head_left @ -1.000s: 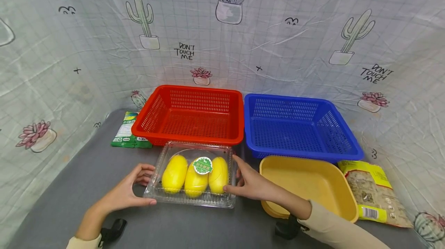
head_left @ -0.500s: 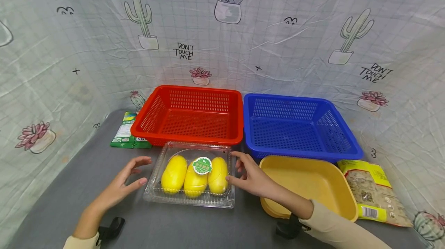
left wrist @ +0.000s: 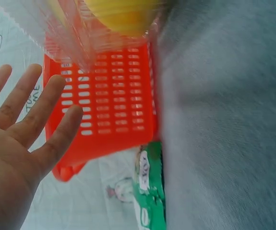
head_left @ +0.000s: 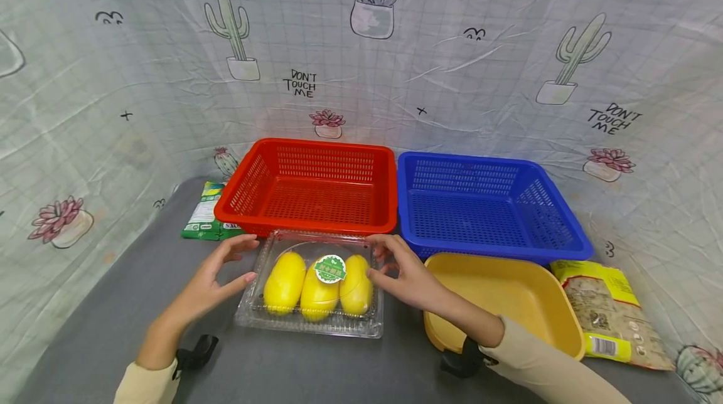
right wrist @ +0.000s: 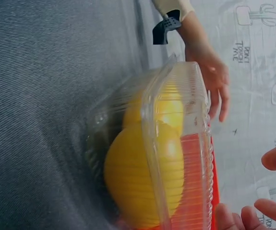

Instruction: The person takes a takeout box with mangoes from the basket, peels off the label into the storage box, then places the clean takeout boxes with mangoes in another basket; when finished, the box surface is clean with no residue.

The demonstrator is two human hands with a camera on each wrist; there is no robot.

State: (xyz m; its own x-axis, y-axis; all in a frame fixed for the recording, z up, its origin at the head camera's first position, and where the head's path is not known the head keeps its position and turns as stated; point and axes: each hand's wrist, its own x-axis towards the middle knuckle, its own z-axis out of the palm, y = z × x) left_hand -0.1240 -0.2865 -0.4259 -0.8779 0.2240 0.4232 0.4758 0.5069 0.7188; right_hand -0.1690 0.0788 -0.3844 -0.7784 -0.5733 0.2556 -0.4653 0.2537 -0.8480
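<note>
A clear plastic clamshell box (head_left: 312, 327) sits on the grey table in the head view, with three yellow oval fruits (head_left: 284, 283) inside. On its lid is a round green-and-white sticker (head_left: 330, 269). My left hand (head_left: 211, 278) hovers at the box's left side, thumb and fingers spread, holding nothing; the left wrist view shows its fingers (left wrist: 46, 103) straight. At the far right corner, my right hand (head_left: 409, 275) overlaps the lid's edge in the head view. Its fingers are loosely bent and stand apart from the box in the right wrist view.
Behind the box are a red basket (head_left: 305, 225) and a blue basket (head_left: 491, 250). A yellow tub (head_left: 508, 291) stands under my right forearm, beside a yellow-and-clear bag (head_left: 612, 316). A green-and-white packet (head_left: 203, 219) lies left of the red basket.
My left hand has drawn off the box's left side and risen towards its far left corner. My right hand has shifted up towards the far right corner. The box stays in place.
</note>
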